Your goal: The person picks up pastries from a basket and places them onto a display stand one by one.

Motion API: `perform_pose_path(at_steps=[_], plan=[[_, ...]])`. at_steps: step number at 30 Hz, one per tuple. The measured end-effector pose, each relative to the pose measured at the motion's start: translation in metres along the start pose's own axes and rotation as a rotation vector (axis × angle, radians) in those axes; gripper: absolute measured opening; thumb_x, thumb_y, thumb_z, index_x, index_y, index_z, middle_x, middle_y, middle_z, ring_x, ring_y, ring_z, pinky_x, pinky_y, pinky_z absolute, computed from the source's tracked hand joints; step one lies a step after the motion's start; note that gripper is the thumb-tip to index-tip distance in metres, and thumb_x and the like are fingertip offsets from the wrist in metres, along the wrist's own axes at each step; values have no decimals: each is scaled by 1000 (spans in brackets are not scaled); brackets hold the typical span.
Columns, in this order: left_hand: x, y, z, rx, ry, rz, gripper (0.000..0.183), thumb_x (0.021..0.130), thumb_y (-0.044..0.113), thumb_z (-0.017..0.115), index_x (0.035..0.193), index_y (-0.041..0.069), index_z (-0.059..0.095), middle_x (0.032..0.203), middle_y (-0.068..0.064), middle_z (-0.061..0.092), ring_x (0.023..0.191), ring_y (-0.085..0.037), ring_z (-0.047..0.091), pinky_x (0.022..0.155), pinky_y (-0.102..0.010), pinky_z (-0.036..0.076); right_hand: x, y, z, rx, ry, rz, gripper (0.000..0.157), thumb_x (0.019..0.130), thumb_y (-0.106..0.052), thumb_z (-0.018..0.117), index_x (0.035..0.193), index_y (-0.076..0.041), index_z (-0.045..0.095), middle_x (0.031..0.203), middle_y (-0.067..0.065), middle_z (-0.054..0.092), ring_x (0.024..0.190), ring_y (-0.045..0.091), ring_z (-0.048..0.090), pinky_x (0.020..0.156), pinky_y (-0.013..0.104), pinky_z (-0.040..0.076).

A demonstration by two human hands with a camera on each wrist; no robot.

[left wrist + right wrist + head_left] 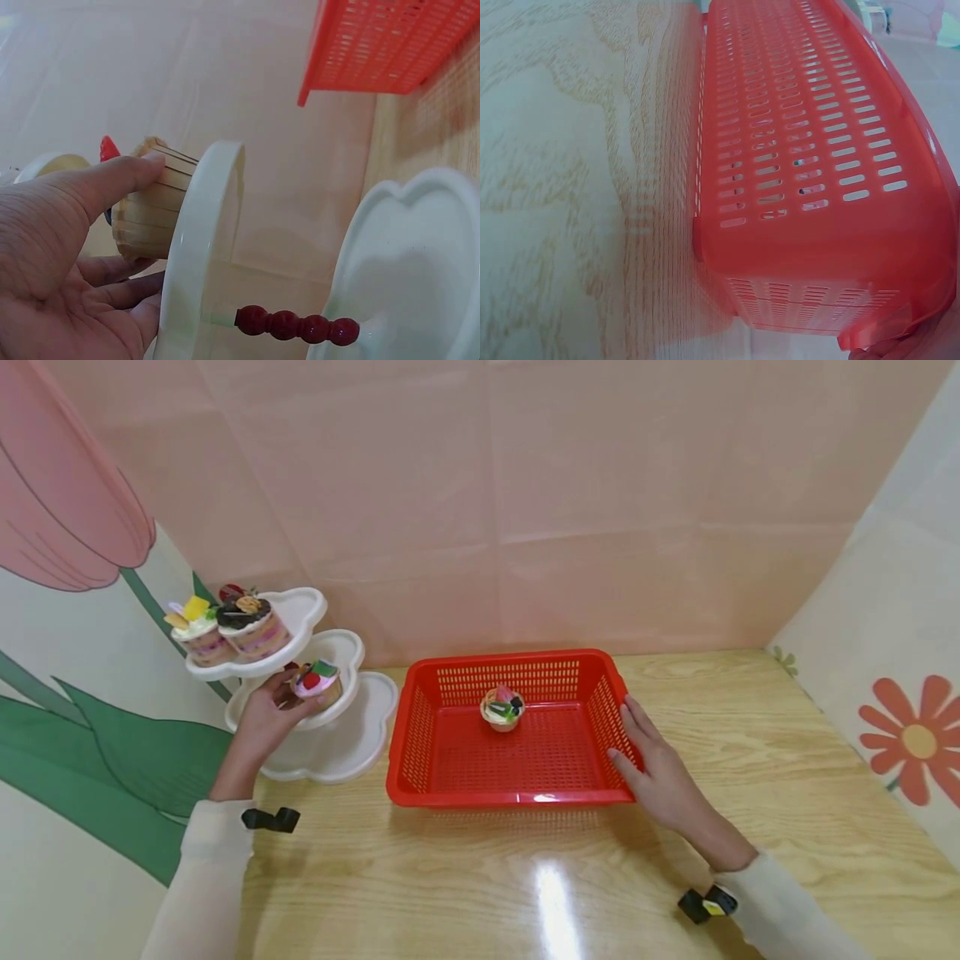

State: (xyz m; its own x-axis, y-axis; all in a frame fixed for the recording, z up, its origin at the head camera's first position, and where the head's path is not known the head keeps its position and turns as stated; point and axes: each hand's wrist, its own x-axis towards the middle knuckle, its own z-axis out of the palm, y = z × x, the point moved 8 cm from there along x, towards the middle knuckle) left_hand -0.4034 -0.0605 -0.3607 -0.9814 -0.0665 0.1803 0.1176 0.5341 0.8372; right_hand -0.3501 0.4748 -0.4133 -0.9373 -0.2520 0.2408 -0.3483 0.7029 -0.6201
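My left hand [266,714] pinches a toy cupcake [317,683] with pink icing and a red berry on the middle tier of a white stand [347,652]. In the left wrist view the thumb lies along the cupcake's pleated tan cup [154,214], its base close against the tier, with the other fingers on the opposite side. My right hand [660,772] holds the right rim of a red plastic basket [517,797], thumb over the inner side. A second cupcake [502,708] with cream and fruit topping sits inside the basket, toward its back.
Two dessert cups, one yellow-topped [201,633] and one dark-topped [253,628], crowd the stand's top tier. The bottom tier [352,747] reaches close to the basket's left side. A pink backdrop [570,510] rises behind the wooden table [420,893].
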Motion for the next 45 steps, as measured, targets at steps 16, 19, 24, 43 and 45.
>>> perform_pose_path(at_steps=[16,19,24,43,45], plan=[[-13,7,-14,23,13,50,76,92,15,77,154,1,37,144,-26,51,128,-37,52,108,-30,44,0,1,0,3,-11,12,72,103,-21,58,160,-1,18,170,13,8,150,44,20,104,67,38],[-18,7,-17,4,24,56,75,93,13,75,156,2,35,144,-26,52,127,-37,53,110,-39,44,0,1,-1,0,-5,1,72,103,-21,58,160,0,18,170,14,9,150,45,20,104,67,38],[-32,6,-23,-6,66,32,73,96,18,72,156,2,34,140,-28,54,127,-39,54,109,-57,40,0,0,-2,0,-1,-4,72,103,-20,59,159,1,19,169,15,9,150,45,21,103,67,39],[-72,-4,-46,-147,419,-31,44,90,8,77,131,1,64,92,18,71,86,2,67,72,-10,51,-1,1,0,0,-16,15,74,102,-19,59,160,-1,17,169,15,8,150,46,19,103,67,39],[-76,3,-46,-138,433,-4,43,89,8,78,130,2,65,92,18,71,85,2,67,69,-11,51,0,0,0,-2,-13,10,73,103,-19,59,160,-1,17,170,15,8,150,46,20,103,67,39]])
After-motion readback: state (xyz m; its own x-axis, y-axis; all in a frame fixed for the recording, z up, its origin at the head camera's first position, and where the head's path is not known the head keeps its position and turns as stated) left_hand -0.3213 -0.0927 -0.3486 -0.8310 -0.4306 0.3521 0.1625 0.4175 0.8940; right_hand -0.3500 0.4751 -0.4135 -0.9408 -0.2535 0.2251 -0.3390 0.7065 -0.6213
